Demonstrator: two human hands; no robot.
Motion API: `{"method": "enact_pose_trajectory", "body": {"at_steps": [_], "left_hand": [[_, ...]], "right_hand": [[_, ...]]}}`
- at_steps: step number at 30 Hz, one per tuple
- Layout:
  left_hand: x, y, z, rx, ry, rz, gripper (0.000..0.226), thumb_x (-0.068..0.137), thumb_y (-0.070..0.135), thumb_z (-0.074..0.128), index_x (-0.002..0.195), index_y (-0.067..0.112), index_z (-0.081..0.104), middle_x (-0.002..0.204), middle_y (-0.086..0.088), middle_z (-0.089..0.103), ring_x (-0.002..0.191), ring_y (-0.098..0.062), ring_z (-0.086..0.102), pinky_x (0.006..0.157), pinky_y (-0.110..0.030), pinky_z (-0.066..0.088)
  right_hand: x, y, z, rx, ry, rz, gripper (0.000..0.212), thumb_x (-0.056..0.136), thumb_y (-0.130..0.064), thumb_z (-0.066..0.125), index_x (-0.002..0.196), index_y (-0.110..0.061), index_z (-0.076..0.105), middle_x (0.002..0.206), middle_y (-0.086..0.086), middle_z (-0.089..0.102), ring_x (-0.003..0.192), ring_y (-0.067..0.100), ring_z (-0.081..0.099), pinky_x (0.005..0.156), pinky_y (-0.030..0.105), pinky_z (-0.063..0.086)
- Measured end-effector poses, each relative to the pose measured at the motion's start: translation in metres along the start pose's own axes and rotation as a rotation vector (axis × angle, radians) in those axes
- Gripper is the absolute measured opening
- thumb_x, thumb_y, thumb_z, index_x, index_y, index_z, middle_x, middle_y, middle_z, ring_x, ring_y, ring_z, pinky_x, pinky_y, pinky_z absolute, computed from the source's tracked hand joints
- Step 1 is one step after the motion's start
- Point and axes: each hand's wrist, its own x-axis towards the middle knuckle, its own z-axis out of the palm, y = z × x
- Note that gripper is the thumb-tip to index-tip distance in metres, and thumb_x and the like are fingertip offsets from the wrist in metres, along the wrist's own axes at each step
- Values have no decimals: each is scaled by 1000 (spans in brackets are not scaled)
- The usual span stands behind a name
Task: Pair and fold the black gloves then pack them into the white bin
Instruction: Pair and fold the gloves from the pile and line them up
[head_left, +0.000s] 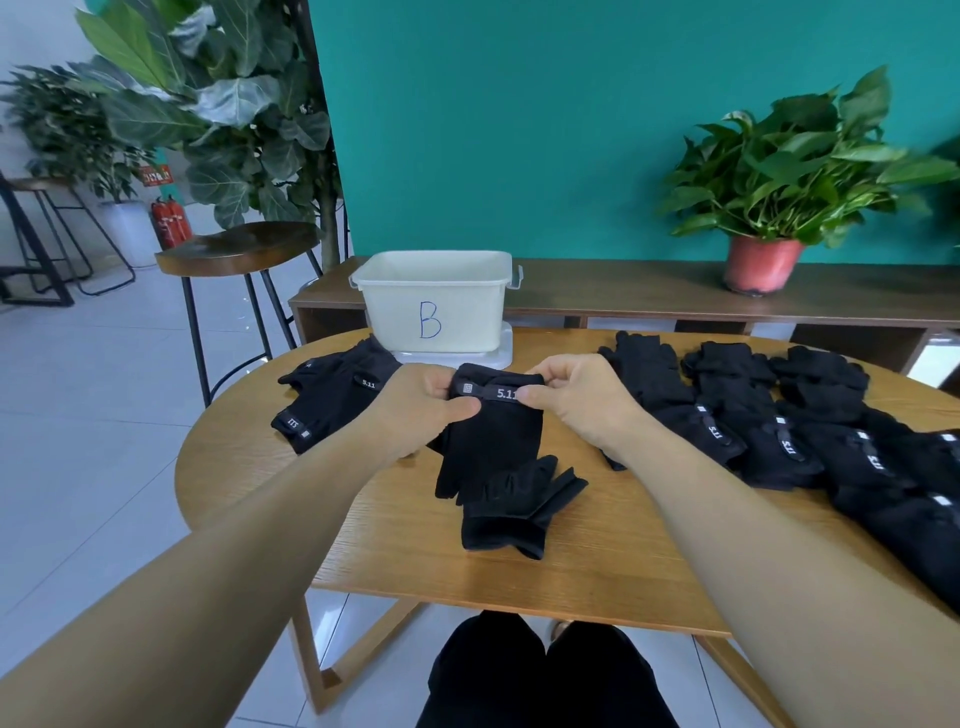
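A black glove (493, 436) with a "5.11" wrist strap hangs over the middle of the wooden table (571, 561), cuff up and fingers down. My left hand (421, 405) pinches the strap's left end and my right hand (576, 400) pinches its right end. A second black glove (514, 514) lies flat on the table just below it. The white bin (436, 306), marked with a blue "B", stands at the table's far edge behind my hands. Two gloves (332, 400) lie at the left. Several black gloves (779, 426) lie in rows at the right.
The bin sits on a white lid (498, 353). A wooden stool (239, 249) stands left of the table. A potted plant (769, 218) rests on the low shelf (623, 286) along the teal wall. My knees (545, 675) show under the table's near edge.
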Motion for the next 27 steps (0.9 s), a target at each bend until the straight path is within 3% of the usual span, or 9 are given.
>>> {"method": "enact_pose_trajectory", "body": {"at_steps": [4, 6, 9, 13, 15, 17, 19, 21, 27], "left_hand": [[0, -4, 3, 257, 355, 46, 41, 85, 41, 71, 121, 24, 62, 114, 10, 70, 106, -16, 64, 99, -49, 48], [-4, 0, 8, 188, 253, 57, 43, 80, 41, 77, 117, 24, 64, 105, 10, 69, 98, -15, 66, 90, -45, 55], [-7, 3, 19, 55, 73, 109, 48, 65, 46, 84, 104, 23, 69, 92, 9, 72, 88, -11, 68, 82, -39, 57], [3, -2, 13, -35, 204, 110, 17, 88, 24, 72, 99, 12, 69, 77, -2, 70, 67, -16, 64, 56, -28, 49], [6, -2, 8, -74, 213, 103, 14, 93, 17, 66, 102, 8, 70, 85, -14, 71, 71, -24, 65, 61, -33, 53], [9, 0, 3, -100, 145, 84, 15, 95, 17, 64, 106, 9, 71, 89, -12, 73, 70, -15, 66, 59, -25, 54], [12, 3, -1, -141, 37, 72, 16, 95, 17, 63, 108, 13, 73, 92, -5, 75, 82, -14, 71, 72, -26, 58], [19, 4, -4, -165, -35, 67, 17, 94, 17, 64, 108, 13, 73, 96, -5, 76, 95, -22, 71, 91, -42, 56], [42, 6, -9, -141, -84, 75, 15, 90, 19, 70, 99, 9, 75, 93, -3, 77, 92, -19, 71, 93, -37, 54]], "right_hand": [[-2, -8, 7, 60, 187, 24, 10, 77, -30, 75, 73, -22, 72, 81, -3, 74, 89, 23, 68, 97, 53, 46], [-4, -16, 11, 95, 192, 33, 10, 82, -27, 75, 79, -18, 74, 85, -1, 73, 88, 20, 66, 89, 45, 52], [-10, -29, 16, 157, -16, -5, 15, 88, -23, 71, 100, -13, 74, 99, 0, 73, 87, 11, 64, 69, 19, 48], [-13, -32, 4, 132, -104, -83, 13, 92, -20, 66, 100, -14, 75, 99, -1, 74, 96, 12, 67, 72, 10, 50], [-9, -26, -9, 74, 35, -75, 8, 88, -17, 70, 94, -15, 75, 96, -3, 74, 100, 17, 66, 81, 19, 51], [-2, -14, -20, -91, 126, -44, 22, 82, -25, 75, 102, -23, 67, 99, -8, 69, 104, 19, 63, 95, 35, 49], [-2, -4, -24, -156, 20, 25, 50, 75, -37, 80, 117, -30, 55, 109, -9, 63, 112, 19, 58, 105, 46, 41], [1, 5, -22, -49, -124, 73, 63, 75, -36, 82, 129, -26, 52, 121, -5, 61, 116, 17, 56, 107, 43, 41], [23, 12, -23, 144, -125, -34, 13, 92, -2, 64, 98, -11, 71, 91, 2, 73, 88, 16, 68, 80, 27, 57]]}}
